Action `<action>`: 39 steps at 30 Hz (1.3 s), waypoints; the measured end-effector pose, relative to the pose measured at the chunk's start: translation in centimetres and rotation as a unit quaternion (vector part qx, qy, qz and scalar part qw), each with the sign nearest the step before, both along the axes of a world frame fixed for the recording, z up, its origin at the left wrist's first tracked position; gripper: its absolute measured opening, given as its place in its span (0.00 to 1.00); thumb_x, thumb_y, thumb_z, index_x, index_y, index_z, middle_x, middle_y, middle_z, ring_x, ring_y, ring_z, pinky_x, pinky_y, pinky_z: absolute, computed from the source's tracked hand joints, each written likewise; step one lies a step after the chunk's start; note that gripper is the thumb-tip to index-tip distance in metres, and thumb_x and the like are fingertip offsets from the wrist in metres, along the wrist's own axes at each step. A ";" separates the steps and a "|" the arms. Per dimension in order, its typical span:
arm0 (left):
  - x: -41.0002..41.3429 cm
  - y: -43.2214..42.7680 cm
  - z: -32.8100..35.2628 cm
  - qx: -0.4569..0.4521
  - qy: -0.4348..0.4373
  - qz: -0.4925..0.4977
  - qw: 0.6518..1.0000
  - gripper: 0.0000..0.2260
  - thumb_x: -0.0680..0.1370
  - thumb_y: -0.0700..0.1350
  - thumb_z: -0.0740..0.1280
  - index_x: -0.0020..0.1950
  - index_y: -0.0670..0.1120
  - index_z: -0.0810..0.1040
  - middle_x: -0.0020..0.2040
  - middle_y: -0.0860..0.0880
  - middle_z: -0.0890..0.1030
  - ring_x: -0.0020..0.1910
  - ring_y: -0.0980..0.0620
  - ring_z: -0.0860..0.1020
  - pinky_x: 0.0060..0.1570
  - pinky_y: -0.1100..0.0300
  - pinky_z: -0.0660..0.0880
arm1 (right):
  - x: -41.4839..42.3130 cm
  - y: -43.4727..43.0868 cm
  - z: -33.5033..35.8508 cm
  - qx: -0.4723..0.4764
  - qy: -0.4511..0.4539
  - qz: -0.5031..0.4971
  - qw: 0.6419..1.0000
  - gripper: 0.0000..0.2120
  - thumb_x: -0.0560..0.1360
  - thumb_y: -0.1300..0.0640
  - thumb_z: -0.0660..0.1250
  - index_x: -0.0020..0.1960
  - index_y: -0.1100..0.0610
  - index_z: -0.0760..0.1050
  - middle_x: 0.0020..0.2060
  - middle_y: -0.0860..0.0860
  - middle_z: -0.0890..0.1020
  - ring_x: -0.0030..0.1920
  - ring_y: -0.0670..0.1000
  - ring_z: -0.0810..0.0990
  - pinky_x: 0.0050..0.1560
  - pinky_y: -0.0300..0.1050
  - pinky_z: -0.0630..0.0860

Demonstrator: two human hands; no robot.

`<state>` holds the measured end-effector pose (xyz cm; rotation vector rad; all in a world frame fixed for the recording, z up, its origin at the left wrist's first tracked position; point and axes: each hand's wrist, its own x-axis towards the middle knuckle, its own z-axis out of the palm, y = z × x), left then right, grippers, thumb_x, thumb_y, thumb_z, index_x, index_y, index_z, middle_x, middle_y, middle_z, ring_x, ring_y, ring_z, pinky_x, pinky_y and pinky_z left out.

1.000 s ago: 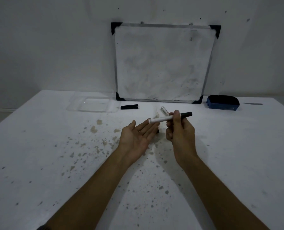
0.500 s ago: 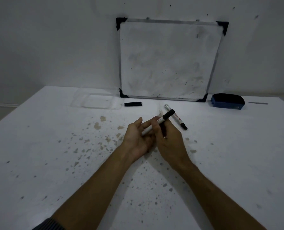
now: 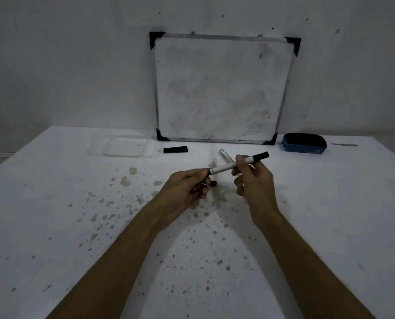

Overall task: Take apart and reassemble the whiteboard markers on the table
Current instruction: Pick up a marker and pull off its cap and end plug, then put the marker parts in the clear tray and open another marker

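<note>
Both hands above the stained table (image 3: 53, 203), right hand (image 3: 253, 180) gripping a white marker (image 3: 226, 166) mid-barrel, left hand (image 3: 187, 187) pinching its near end, second marker (image 3: 225, 155) lying behind, loose black cap (image 3: 175, 149) near the whiteboard (image 3: 221, 88)

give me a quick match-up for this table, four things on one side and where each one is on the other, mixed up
Things:
1. marker
2. eraser
3. loose cap
4. clear tray

Places:
A. far left on the table, left of the whiteboard
B. lying just below the whiteboard's lower left corner
C. held in the air between the left hand and right hand
D. right of the whiteboard, by the wall

Pairs: 1-C, 2-D, 3-B, 4-A
</note>
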<state>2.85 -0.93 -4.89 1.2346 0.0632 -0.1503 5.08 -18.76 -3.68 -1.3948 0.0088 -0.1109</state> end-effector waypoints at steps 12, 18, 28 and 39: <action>0.8 4.1 -0.7 0.199 -0.077 0.149 0.966 0.10 0.83 0.40 0.66 0.61 0.44 0.84 0.46 0.47 0.87 0.39 0.50 0.83 0.37 0.59 0.81 | 0.2 -1.5 -0.6 -0.283 -0.068 -0.076 0.954 0.12 0.70 0.47 0.79 0.47 0.52 0.81 0.40 0.46 0.87 0.38 0.44 0.86 0.42 0.40 0.83; 1.1 3.1 -1.7 0.270 -0.120 0.157 0.942 0.09 0.84 0.43 0.63 0.59 0.43 0.81 0.46 0.47 0.86 0.39 0.51 0.83 0.39 0.61 0.80 | 0.5 -0.5 -3.2 -0.548 -0.164 -0.112 0.813 0.14 0.75 0.42 0.73 0.54 0.50 0.83 0.45 0.50 0.85 0.50 0.52 0.76 0.48 0.44 0.66; 0.8 2.6 -1.9 0.346 -0.134 0.150 0.917 0.10 0.83 0.54 0.64 0.50 0.55 0.85 0.33 0.53 0.80 0.31 0.61 0.78 0.36 0.66 0.76 | 0.7 0.2 -4.3 -0.603 -0.173 -0.131 0.768 0.17 0.73 0.41 0.71 0.54 0.52 0.83 0.46 0.50 0.83 0.48 0.53 0.76 0.49 0.50 0.70; -1.2 9.2 2.4 0.420 -0.135 0.239 0.865 0.06 0.80 0.44 0.71 0.56 0.49 0.84 0.49 0.54 0.85 0.50 0.62 0.81 0.47 0.69 0.74 | -1.9 6.4 -1.8 -0.520 -0.227 0.158 0.808 0.22 0.80 0.45 0.64 0.72 0.51 0.71 0.67 0.48 0.76 0.67 0.50 0.73 0.69 0.44 0.66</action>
